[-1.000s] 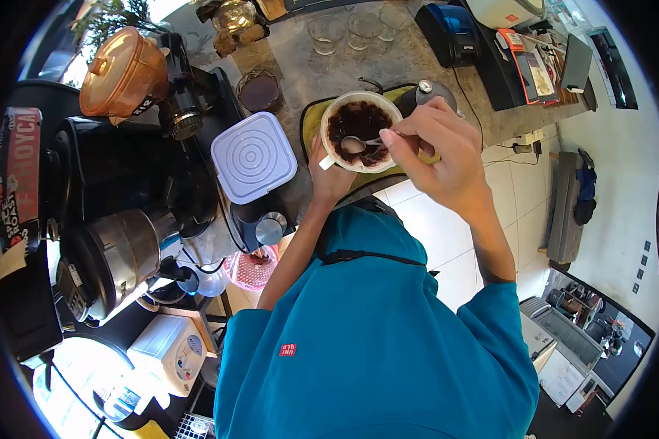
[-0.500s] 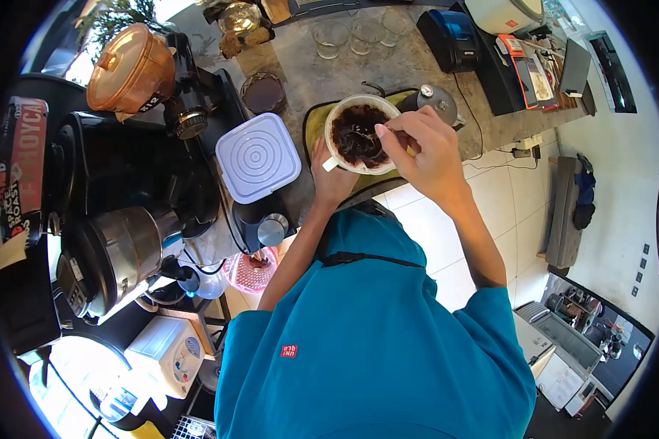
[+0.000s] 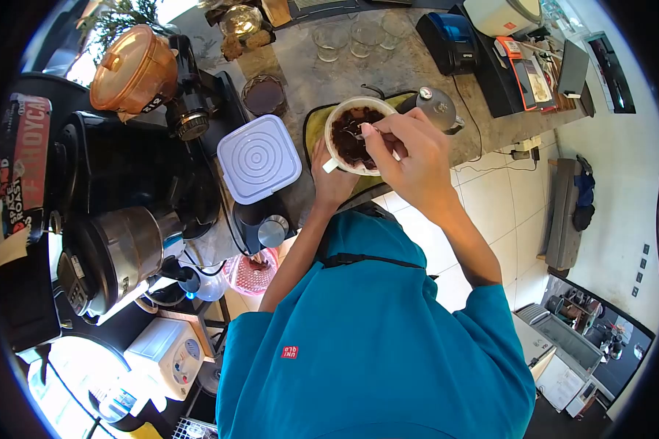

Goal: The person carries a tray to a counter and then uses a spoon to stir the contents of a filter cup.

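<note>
A white coffee dripper (image 3: pixel 328 135) with a small side handle stands over a green cloth mat (image 3: pixel 313 123). Wet dark coffee grounds (image 3: pixel 350 150) fill it. My left hand (image 3: pixel 332 181) is curled against the dripper's near left side, its fingertips partly hidden by it. Above the dripper, my right hand (image 3: pixel 417 157) pinches a thin metal spoon (image 3: pixel 359 134), whose lower end dips into the grounds. Most of the spoon is covered by my fingers. Just right of the dripper is a grey kettle (image 3: pixel 439 108) with a dial on its lid, partly behind my right hand.
Left of the dripper sits a square pale lidded container (image 3: pixel 258 159), with a dark-filled glass (image 3: pixel 263 96) beyond it. Several clear glasses (image 3: pixel 331 40) line the far side. A blue-black printer (image 3: pixel 447 44) stands at far right. A cable (image 3: pixel 463 102) trails over the counter's edge.
My right hand has shifted slightly left over the dripper, carrying the spoon through the grounds. My left hand stays in place.
</note>
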`<state>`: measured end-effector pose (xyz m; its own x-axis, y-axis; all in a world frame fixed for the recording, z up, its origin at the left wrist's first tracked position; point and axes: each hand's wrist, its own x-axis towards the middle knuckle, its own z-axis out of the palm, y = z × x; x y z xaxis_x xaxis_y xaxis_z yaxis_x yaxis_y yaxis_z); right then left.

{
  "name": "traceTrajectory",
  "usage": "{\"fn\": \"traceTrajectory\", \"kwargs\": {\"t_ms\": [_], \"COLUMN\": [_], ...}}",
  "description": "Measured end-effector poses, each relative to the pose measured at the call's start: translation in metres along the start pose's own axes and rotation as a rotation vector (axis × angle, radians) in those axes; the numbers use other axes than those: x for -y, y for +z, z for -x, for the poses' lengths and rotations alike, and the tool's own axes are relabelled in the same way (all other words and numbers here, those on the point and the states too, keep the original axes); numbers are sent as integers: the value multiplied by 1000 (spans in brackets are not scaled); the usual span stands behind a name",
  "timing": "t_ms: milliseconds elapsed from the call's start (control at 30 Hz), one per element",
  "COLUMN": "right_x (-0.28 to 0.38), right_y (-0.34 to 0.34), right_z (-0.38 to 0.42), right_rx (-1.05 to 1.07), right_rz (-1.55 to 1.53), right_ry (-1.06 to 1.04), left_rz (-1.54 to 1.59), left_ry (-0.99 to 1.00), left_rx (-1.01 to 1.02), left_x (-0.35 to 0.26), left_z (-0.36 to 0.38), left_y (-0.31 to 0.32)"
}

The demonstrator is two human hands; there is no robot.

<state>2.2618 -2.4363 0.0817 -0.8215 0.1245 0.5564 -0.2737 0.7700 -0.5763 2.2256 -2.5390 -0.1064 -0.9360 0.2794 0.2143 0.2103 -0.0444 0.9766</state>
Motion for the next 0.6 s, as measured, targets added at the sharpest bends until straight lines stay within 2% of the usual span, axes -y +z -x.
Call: {"fn": "traceTrajectory", "kwargs": {"t_ms": [100,233,367,433,600], "right_x": [-11,-14,-4,-1,-1], "right_y": [2,-6,-15,-12,1], "right_z": [3,0,-8,-11,-12], "right_rx": [34,-11,-66,-89,-104], "right_rz": [49,61,73,66,18], "right_ry": [55,87,96,82,84], "left_rz": [-15,-101,-42,-152,-81], "left_ry": [24,-9,-7,-25,15], "left_rx": [-10,9,-6,-13,-20], "left_x": [-1,-3,-12,-25,-14], "left_z": [1,3,2,0,0], "left_y": [0,-2,-2,-3,0]}}
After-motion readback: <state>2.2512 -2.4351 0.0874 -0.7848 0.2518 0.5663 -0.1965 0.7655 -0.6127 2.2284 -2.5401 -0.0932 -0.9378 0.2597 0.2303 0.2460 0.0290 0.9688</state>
